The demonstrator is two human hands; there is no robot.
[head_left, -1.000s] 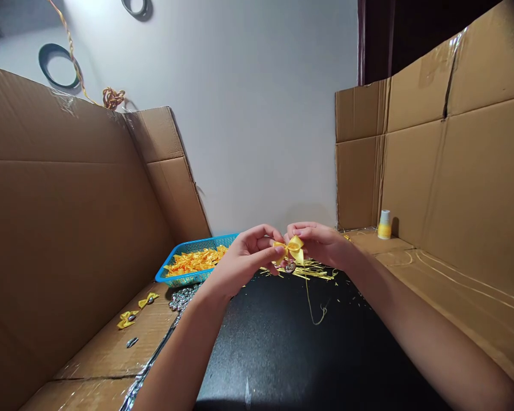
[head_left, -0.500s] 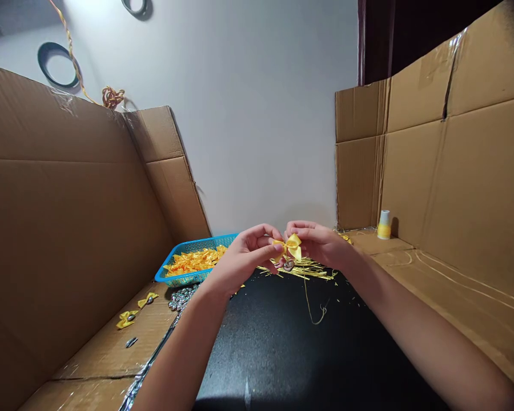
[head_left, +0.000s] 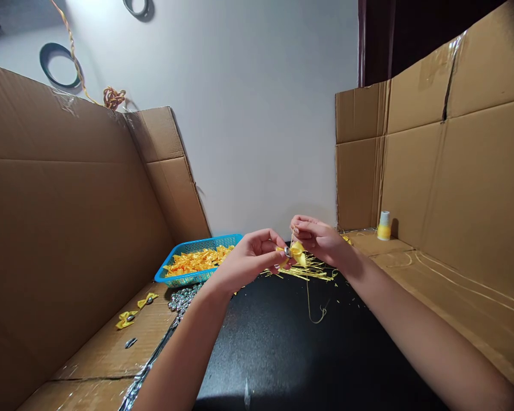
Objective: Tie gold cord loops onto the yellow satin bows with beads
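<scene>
My left hand (head_left: pixel 257 254) pinches a yellow ribbon bow (head_left: pixel 298 254) above the black table top. At the middle of the bow sits a shiny silver bead (head_left: pixel 287 251), beside my left thumb tip. My right hand (head_left: pixel 317 237) is closed just right of the bow, its fingertips pinching a thin yellow thread (head_left: pixel 293 234) that runs up from the bow. Another length of thread (head_left: pixel 309 302) hangs below and curls on the table. Yellow strands (head_left: pixel 312 269) lie in a pile behind and under my hands.
A blue basket (head_left: pixel 160 274) of yellow-orange bows stands left. Silver beads (head_left: pixel 184 299) are heaped in front of it. Finished-looking bows (head_left: pixel 126 319) and a loose silver piece (head_left: pixel 131 342) lie on cardboard. A thread spool (head_left: pixel 384 226) stands right. Cardboard walls (head_left: pixel 454 171) flank both sides.
The silver bead, which hung below the bow, now sits at its middle. My right hand has drawn the thread upward, and my left hand has shifted slightly down and right.
</scene>
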